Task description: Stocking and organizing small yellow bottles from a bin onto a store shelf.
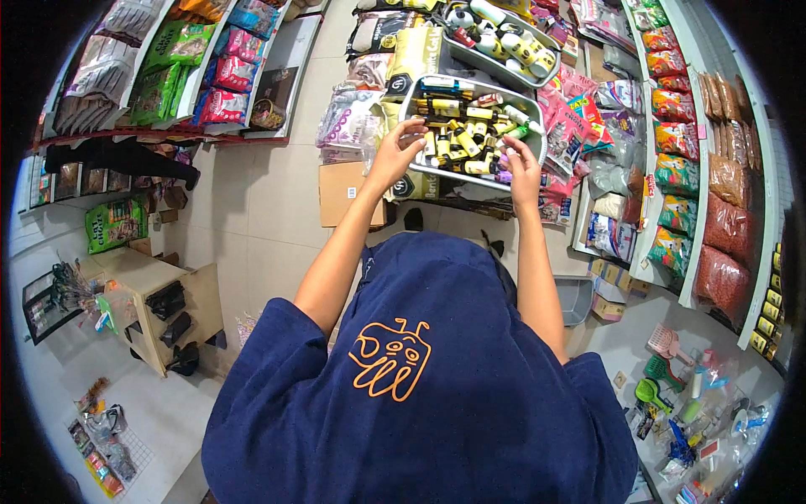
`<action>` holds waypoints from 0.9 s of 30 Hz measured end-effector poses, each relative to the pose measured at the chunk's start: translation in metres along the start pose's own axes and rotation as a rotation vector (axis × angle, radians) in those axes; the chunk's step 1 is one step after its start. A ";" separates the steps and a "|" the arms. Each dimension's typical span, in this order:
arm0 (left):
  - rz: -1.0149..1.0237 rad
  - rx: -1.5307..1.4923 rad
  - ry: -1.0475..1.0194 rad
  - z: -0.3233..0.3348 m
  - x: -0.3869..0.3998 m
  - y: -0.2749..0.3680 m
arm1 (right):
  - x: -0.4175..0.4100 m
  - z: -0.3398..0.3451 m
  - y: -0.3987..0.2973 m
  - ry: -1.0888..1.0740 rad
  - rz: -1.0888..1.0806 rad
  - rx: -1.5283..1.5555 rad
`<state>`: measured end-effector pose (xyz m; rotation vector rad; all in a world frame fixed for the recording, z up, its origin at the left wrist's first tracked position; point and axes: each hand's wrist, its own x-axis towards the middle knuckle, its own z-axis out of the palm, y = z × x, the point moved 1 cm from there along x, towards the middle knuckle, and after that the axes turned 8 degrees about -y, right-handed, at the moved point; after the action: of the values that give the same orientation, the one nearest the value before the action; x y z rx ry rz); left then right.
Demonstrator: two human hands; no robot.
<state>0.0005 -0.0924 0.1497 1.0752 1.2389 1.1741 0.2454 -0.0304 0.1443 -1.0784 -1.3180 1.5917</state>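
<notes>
A white plastic tray full of small bottles with yellow labels and dark caps lies before me. My left hand is at the tray's left side, fingers curved over the bottles and nothing seen in them. At the opposite side, my right hand has its fingers bent and apart above the bottles. Close to its fingertips lie a green bottle and a purple item, partly covered by the hand. White bottles rest in the tray's right corner.
Behind it stands a second tray of white, black and yellow bottles. Cat litter bags lie around and under the trays. A cardboard box is at left. Shelves of pet food packets line the right; a wooden table stands left.
</notes>
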 end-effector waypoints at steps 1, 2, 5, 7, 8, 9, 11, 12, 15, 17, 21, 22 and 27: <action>-0.002 0.001 -0.005 -0.006 -0.001 0.000 | 0.000 0.005 0.002 0.007 -0.002 -0.002; -0.024 0.018 -0.012 -0.010 -0.002 -0.001 | 0.000 0.009 0.004 0.015 -0.004 -0.005; -0.024 0.044 -0.035 -0.017 -0.005 -0.007 | 0.000 0.017 0.013 0.026 0.025 0.015; -0.078 0.066 -0.055 -0.017 -0.006 -0.010 | 0.000 0.020 0.014 0.010 0.047 -0.016; -0.065 0.134 -0.055 -0.017 -0.003 -0.011 | 0.001 0.020 0.014 0.009 0.049 -0.018; -0.067 0.132 -0.053 -0.014 -0.003 -0.012 | 0.003 0.019 0.012 -0.005 0.047 -0.025; -0.083 0.098 -0.039 -0.008 -0.004 -0.013 | 0.005 0.017 0.010 -0.028 0.047 -0.032; -0.070 0.086 -0.029 -0.004 -0.005 -0.013 | 0.006 0.015 0.012 -0.030 0.049 -0.025; -0.119 0.021 0.003 0.005 -0.008 -0.015 | 0.007 0.009 0.018 -0.022 0.079 -0.014; -0.117 0.030 0.012 0.009 -0.004 -0.018 | 0.015 0.008 0.022 -0.037 0.081 -0.014; -0.243 0.146 0.028 0.015 0.005 -0.045 | 0.018 0.009 0.036 -0.098 0.174 -0.068; -0.253 0.280 -0.005 0.017 0.009 -0.053 | 0.017 0.011 0.039 -0.116 0.188 -0.080; -0.291 0.715 -0.071 0.030 0.027 -0.087 | 0.016 0.008 0.062 -0.109 0.258 -0.097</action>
<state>0.0348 -0.0742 0.0623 1.3672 1.7469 0.4587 0.2292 -0.0277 0.0823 -1.2787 -1.3841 1.8124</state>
